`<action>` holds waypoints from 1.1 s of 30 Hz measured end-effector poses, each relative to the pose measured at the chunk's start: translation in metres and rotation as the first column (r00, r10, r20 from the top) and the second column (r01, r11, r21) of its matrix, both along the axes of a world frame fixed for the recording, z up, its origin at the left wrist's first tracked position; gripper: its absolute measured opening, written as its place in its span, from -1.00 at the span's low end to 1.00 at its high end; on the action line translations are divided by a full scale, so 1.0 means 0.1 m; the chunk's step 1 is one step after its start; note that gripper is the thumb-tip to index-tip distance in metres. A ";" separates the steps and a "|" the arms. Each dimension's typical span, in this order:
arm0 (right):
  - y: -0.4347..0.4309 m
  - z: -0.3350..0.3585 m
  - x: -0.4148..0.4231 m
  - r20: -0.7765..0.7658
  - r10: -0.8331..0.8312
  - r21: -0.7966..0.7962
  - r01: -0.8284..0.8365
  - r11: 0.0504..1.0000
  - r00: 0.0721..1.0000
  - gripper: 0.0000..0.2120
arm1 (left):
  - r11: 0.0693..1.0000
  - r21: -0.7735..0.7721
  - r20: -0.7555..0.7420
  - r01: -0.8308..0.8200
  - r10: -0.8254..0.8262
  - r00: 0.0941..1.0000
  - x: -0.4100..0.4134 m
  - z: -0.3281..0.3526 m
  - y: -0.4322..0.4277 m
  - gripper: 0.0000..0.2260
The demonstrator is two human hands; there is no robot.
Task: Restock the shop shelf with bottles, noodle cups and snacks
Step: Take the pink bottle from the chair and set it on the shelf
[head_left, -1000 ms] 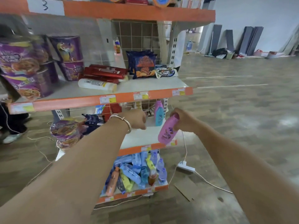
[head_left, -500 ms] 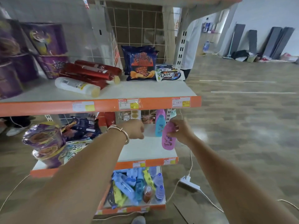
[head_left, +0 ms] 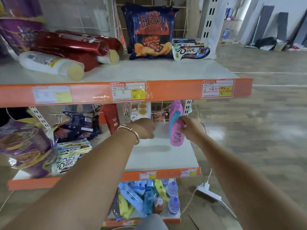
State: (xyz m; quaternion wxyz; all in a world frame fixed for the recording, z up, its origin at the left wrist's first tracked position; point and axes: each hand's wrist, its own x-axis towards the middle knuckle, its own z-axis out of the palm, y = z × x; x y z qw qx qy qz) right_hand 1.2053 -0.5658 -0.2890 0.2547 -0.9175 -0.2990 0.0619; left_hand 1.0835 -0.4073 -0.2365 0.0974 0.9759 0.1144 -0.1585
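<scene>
Our right hand [head_left: 191, 128] grips the pink bottle [head_left: 176, 135] near its top, fingers curled round it, at the right edge of the middle shelf [head_left: 159, 158]. The bottle is nearly upright, just in front of a pink-and-teal bottle [head_left: 175, 112] at the back right corner. We cannot tell whether its base touches the shelf. Our left hand [head_left: 144, 128], with a bracelet [head_left: 133, 132] on the wrist, is curled into a fist over the shelf's middle, with nothing showing in it. Noodle cups [head_left: 25, 146] sit at the left edge. On the upper shelf [head_left: 149, 70] a chips bag [head_left: 149, 32] stands at the back edge.
</scene>
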 end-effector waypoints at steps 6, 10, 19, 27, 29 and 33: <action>0.15 -0.20 0.28 0.024 0.039 -0.041 -0.038 0.998 0.999 -0.69 | 1.000 0.007 0.036 0.024 -0.024 0.999 0.24 -0.16 0.12 -0.69; 0.19 -0.29 0.40 0.030 0.073 -0.065 -0.071 0.995 0.997 -0.71 | 0.999 0.011 0.031 0.034 -0.034 0.999 0.34 -0.23 0.19 -0.71; 0.22 -0.38 0.48 -0.014 0.049 -0.019 -0.049 0.999 0.999 -0.58 | 0.999 0.011 0.010 0.035 -0.035 0.999 0.38 -0.29 0.25 -0.70; 0.14 -0.36 0.35 -0.086 -0.035 0.006 0.036 0.999 0.996 -0.30 | 1.000 0.025 -0.064 -0.005 0.007 0.998 0.13 -0.21 0.27 -0.69; 0.13 -0.29 0.26 -0.086 -0.026 -0.075 0.020 0.997 0.996 -0.29 | 0.999 0.017 -0.104 -0.036 0.038 0.994 -0.02 -0.06 0.25 -0.66; 0.14 0.07 -0.04 -0.016 0.136 -0.373 -0.132 0.919 0.991 -0.26 | 0.995 0.006 -0.189 -0.097 0.096 0.977 -0.38 0.41 0.22 -0.64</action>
